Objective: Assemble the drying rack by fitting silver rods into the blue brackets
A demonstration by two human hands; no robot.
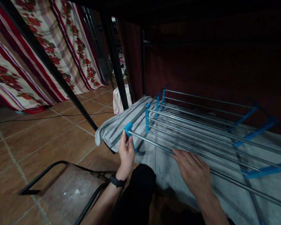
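A metal rack of grey tubes with blue plastic connectors [147, 118] lies across a grey blanket [168, 175]. My left hand [126, 150], with a dark band on the wrist, grips the blue corner connector [128, 127] at the rack's near left end. Over the front tube [152, 142] rests my right hand [193, 172], its fingers bent together around the bar; the thumb is hidden. More blue connectors [269, 170] stand at the right end, slanted and partly in shadow.
A chair [67, 190] with a black frame stands at lower left on the tiled floor [61, 128]. Black bed posts [114, 59] rise ahead. A flowered curtain [49, 47] hangs at the left, a pale cloth [118, 99] beside the post. A thin cable [49, 118] crosses the floor.
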